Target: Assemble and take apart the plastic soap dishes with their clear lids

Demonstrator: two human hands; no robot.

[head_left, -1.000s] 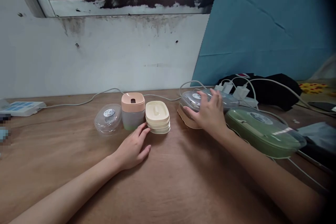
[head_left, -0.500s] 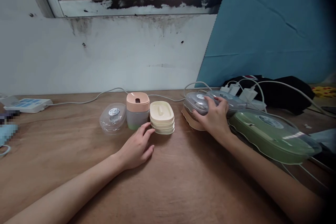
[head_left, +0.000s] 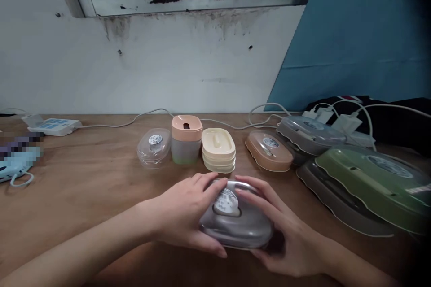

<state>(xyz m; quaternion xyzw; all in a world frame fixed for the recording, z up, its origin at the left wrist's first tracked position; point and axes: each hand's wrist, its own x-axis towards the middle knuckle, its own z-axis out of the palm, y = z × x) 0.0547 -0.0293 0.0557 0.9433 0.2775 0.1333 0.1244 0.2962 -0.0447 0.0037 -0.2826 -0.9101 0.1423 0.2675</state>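
Both of my hands hold a small grey plastic container point(head_left: 242, 228) with a clear lid and a round white label, close in front of me. My left hand point(head_left: 188, 210) grips its left side, fingers on the lid and thumb at the front lower edge. The right side is held by my right hand point(head_left: 289, 228), fingers over the top and thumb below. Just beyond stands a stack of cream lids point(head_left: 218, 148). Left of it are a peach-topped canister point(head_left: 186, 141) and a clear plastic container point(head_left: 154, 148). A peach lidded container point(head_left: 269, 150) rests to the right.
Larger lidded containers, grey point(head_left: 311, 132) and green point(head_left: 380, 184), lie at the right, the green one over a dark one point(head_left: 336, 202). A power strip point(head_left: 55, 126) sits at the back left, its cable along the wall. Plugged-in chargers point(head_left: 346, 123) stand behind the grey container.
My right hand has lifted the small grey container off the peach one and brought it toward me. My left hand has left the cream stack and taken hold too. The view has shifted slightly.
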